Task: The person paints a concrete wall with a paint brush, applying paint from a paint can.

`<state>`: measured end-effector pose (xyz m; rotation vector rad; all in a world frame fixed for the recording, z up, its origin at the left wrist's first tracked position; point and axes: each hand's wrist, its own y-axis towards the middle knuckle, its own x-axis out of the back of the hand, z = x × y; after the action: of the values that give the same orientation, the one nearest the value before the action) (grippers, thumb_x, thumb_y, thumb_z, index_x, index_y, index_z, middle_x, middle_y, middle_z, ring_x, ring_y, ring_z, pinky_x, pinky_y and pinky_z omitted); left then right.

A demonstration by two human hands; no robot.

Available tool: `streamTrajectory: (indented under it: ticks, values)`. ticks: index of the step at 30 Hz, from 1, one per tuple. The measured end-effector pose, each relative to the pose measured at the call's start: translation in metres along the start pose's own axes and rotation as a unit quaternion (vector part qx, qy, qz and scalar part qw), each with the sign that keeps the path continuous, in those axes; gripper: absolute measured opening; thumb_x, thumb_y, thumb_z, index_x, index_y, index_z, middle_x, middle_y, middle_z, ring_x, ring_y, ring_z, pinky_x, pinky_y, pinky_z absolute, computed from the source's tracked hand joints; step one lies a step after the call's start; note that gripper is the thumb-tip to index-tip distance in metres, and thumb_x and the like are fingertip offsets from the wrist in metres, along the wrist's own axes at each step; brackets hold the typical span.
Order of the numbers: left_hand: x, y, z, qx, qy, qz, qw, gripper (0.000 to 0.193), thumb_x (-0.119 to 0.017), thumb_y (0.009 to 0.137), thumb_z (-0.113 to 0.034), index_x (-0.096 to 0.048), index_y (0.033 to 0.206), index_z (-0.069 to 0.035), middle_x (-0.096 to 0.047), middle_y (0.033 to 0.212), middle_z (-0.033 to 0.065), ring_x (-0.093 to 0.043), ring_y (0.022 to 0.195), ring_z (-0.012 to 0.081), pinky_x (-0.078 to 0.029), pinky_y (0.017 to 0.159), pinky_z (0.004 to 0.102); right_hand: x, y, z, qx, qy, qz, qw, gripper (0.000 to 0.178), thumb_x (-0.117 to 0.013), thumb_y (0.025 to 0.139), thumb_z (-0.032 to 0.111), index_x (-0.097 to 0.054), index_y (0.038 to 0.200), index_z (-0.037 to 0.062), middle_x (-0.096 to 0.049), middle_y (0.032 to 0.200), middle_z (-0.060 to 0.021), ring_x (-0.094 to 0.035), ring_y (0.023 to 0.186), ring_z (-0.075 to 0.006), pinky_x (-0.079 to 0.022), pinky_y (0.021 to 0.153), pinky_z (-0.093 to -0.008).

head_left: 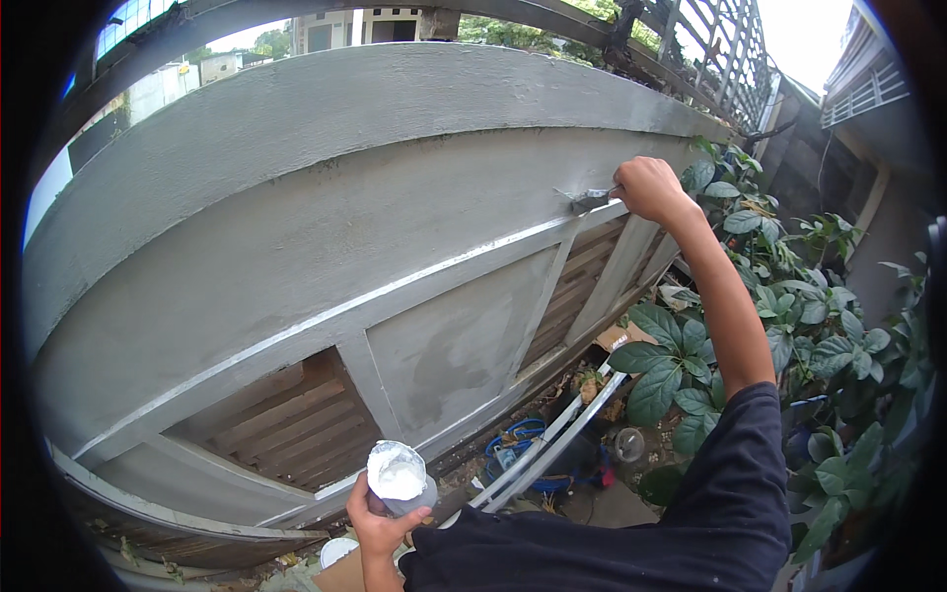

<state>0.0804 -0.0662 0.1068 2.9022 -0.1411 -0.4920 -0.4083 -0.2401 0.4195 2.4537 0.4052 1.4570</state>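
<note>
My left hand is wrapped round a small tub of white paint, its open top tilted toward me and white smeared round the rim. My right arm stretches out to the far right part of a grey wall. In that fist is a paintbrush, its grey-coated head against the wall just above a ledge. A white stripe runs along the ledge's upper edge. Fingers partly cover the brush's handle.
Leafy plants crowd in beside my right arm. Below the wall lie pale rails, a blue hose and a glass jar. Slatted brown panels sit in the wall's lower part. A lattice rises behind its top.
</note>
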Motion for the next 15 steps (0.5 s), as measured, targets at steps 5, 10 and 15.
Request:
streamTrajectory:
  ticks: [5, 10, 15]
  values:
    - [0.004, 0.003, 0.007, 0.003, 0.017, -0.011, 1.000, 0.084, -0.100, 0.059, -0.012, -0.056, 0.128, 0.007, -0.067, 0.119, 0.0138, -0.068, 0.111, 0.0231, -0.054, 0.101, 0.0384, 0.021, -0.026, 0.086, 0.121, 0.031, -0.048, 0.991, 0.013, -0.072, 0.087, 0.012, -0.074, 0.076, 0.0049, -0.069, 0.072, -0.0163, -0.070, 0.077, -0.0368, -0.055, 0.068, -0.0460]
    - [0.000, 0.004, 0.016, 0.014, 0.024, -0.023, 0.999, 0.094, -0.099, 0.057, -0.015, -0.053, 0.136, 0.004, -0.063, 0.126, 0.0116, -0.064, 0.118, 0.0228, -0.051, 0.105, 0.0387, 0.051, -0.031, 0.145, 0.220, 0.087, -0.091, 0.967, 0.021, -0.069, 0.093, 0.023, -0.070, 0.082, 0.0051, -0.066, 0.067, -0.0128, -0.069, 0.066, -0.0327, -0.052, 0.059, -0.0437]
    - [-0.009, 0.008, 0.029, 0.018, 0.025, -0.011, 0.999, 0.095, -0.099, 0.057, -0.015, -0.052, 0.137, 0.005, -0.062, 0.127, 0.0117, -0.063, 0.119, 0.0231, -0.050, 0.105, 0.0386, 0.054, -0.024, 0.144, 0.231, 0.087, -0.116, 0.962, 0.005, -0.065, 0.087, 0.006, -0.067, 0.082, 0.0052, -0.066, 0.064, -0.0112, -0.071, 0.066, -0.0289, -0.054, 0.058, -0.0415]
